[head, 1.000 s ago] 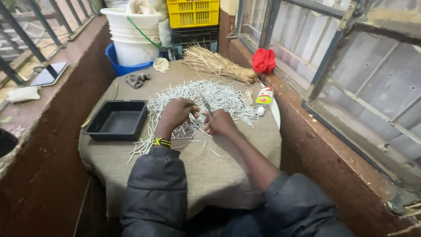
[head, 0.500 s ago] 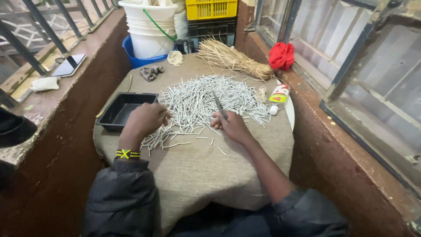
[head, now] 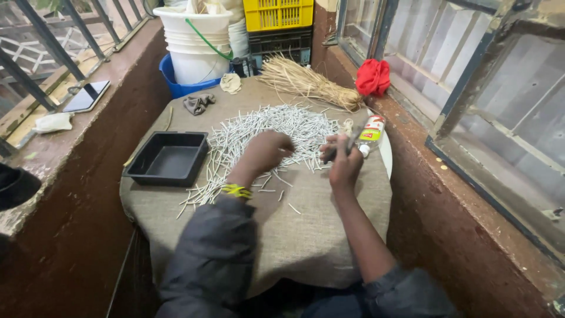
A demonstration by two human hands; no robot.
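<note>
A wide heap of thin white sticks lies spread on a round table covered in burlap. My left hand, with a yellow band at the wrist, rests palm down on the near edge of the heap, fingers curled among the sticks. My right hand is raised just right of the heap and grips a thin dark tool that points up and away. An empty black tray sits to the left of the heap.
A bundle of straw, a small bottle and a red cloth lie at the far right. White buckets, a blue tub and a yellow crate stand behind. A phone rests on the left ledge.
My left hand has shifted right, from the left edge of the heap toward its middle. My right hand has lifted off the sticks with the dark tool.
</note>
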